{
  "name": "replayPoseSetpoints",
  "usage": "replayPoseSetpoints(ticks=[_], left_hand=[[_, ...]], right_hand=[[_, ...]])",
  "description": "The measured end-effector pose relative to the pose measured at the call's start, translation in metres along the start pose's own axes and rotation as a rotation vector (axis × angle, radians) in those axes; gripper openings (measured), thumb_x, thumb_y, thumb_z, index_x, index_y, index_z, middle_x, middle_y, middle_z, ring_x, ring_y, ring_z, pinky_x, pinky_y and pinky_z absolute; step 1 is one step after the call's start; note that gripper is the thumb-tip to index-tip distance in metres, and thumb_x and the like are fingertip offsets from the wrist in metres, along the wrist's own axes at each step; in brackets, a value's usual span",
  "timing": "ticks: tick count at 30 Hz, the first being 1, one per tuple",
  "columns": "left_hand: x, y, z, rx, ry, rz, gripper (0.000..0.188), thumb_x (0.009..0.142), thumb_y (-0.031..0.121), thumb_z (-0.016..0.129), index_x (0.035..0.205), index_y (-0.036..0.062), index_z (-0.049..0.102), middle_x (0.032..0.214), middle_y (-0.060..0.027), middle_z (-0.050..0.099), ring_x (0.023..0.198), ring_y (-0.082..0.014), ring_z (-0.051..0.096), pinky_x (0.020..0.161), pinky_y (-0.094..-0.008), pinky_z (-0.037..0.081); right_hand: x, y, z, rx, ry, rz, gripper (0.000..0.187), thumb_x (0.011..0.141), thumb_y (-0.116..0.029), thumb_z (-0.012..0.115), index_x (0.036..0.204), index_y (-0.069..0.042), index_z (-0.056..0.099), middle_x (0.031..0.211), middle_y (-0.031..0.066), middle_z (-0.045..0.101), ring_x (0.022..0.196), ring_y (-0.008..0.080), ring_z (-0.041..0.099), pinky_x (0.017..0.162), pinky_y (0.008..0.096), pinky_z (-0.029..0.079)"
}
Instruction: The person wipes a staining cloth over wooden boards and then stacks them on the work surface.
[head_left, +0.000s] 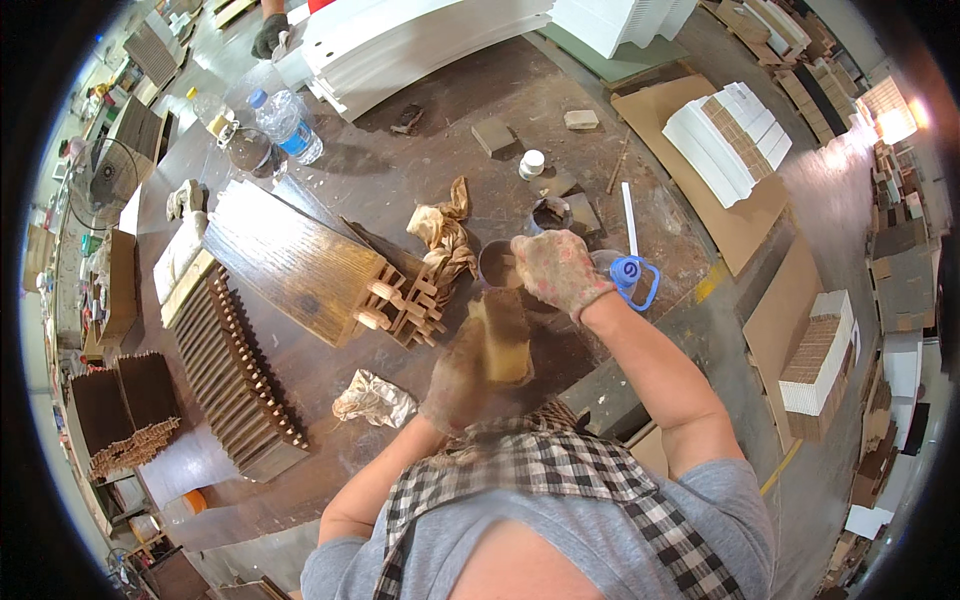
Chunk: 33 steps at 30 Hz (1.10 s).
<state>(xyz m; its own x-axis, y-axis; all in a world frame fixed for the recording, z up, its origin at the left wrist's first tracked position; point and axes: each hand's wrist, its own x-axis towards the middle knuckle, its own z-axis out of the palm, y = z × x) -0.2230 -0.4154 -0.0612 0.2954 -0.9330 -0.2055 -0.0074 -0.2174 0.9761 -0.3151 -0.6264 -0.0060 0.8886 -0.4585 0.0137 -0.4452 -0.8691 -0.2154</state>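
Here, my left hand [457,372] grips a tan piece [511,357] while my right hand [562,270] curls at a cup [489,264], its pinch hidden, seemingly dipping, the next move calling for steadiness.

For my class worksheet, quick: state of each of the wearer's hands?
Left hand: closed on the tan-brown piece.
Right hand: curled at the brown cup; its grip cannot be told.

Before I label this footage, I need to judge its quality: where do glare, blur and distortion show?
Head view: glare whitens the far end of the brown board, and a bright light flares at the right; head view, low centre: the left hand is blurred, the right hand clearer; head view, outward: the table edges bend, and the corners go black.
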Motion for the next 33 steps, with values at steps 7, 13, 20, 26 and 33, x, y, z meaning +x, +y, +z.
replayPoseSetpoints(ticks=[7, 13, 20, 26, 33], left_hand=[[-0.013, 0.027, -0.005, 0.124, -0.049, 0.08, 0.051, 0.091, -0.005, 0.056, 0.141, 0.0034, 0.045, 0.131, -0.0092, 0.059, 0.118, -0.0206, 0.058, 0.098, -0.0328, 0.047], [-0.027, 0.059, -0.001, 0.385, 0.026, 0.163, 0.059, 0.085, 0.0, 0.067, 0.14, 0.003, 0.046, 0.125, -0.0121, 0.063, 0.109, -0.0232, 0.063, 0.092, -0.0343, 0.051], [-0.041, 0.035, 0.014, 0.243, 0.158, 0.115, 0.051, 0.086, 0.0, 0.068, 0.134, 0.004, 0.05, 0.118, -0.0081, 0.065, 0.103, -0.015, 0.061, 0.087, -0.033, 0.052], [-0.042, 0.055, 0.019, 0.397, 0.169, 0.029, 0.044, 0.089, 0.004, 0.066, 0.131, 0.0055, 0.053, 0.112, -0.0079, 0.068, 0.095, -0.0176, 0.066, 0.081, -0.0321, 0.054], [-0.028, 0.031, 0.013, 0.058, 0.127, 0.177, 0.044, 0.086, 0.006, 0.066, 0.128, 0.0048, 0.052, 0.109, -0.0174, 0.067, 0.099, -0.0333, 0.066, 0.084, -0.0406, 0.052]], right_hand=[[0.002, -0.004, -0.005, -0.032, -0.036, 0.003, 0.013, 0.083, -0.017, 0.058, 0.08, -0.008, 0.067, 0.071, 0.0164, 0.069, 0.07, 0.0309, 0.071, 0.06, 0.0409, 0.056], [0.0, 0.009, 0.007, 0.083, 0.105, -0.01, 0.017, 0.085, -0.018, 0.058, 0.075, -0.004, 0.063, 0.068, 0.0198, 0.064, 0.067, 0.036, 0.067, 0.062, 0.0454, 0.053], [0.005, 0.013, 0.007, 0.09, -0.016, -0.023, 0.016, 0.087, -0.018, 0.059, 0.079, -0.004, 0.065, 0.074, 0.0196, 0.066, 0.073, 0.036, 0.067, 0.066, 0.0439, 0.052], [0.005, 0.007, 0.006, 0.139, 0.001, 0.01, 0.016, 0.086, -0.02, 0.061, 0.081, -0.006, 0.066, 0.075, 0.0176, 0.067, 0.075, 0.0353, 0.068, 0.07, 0.0444, 0.051], [0.004, 0.004, 0.011, 0.205, 0.02, 0.205, 0.015, 0.084, -0.021, 0.062, 0.081, -0.007, 0.068, 0.076, 0.015, 0.069, 0.076, 0.0347, 0.068, 0.069, 0.0439, 0.051]])
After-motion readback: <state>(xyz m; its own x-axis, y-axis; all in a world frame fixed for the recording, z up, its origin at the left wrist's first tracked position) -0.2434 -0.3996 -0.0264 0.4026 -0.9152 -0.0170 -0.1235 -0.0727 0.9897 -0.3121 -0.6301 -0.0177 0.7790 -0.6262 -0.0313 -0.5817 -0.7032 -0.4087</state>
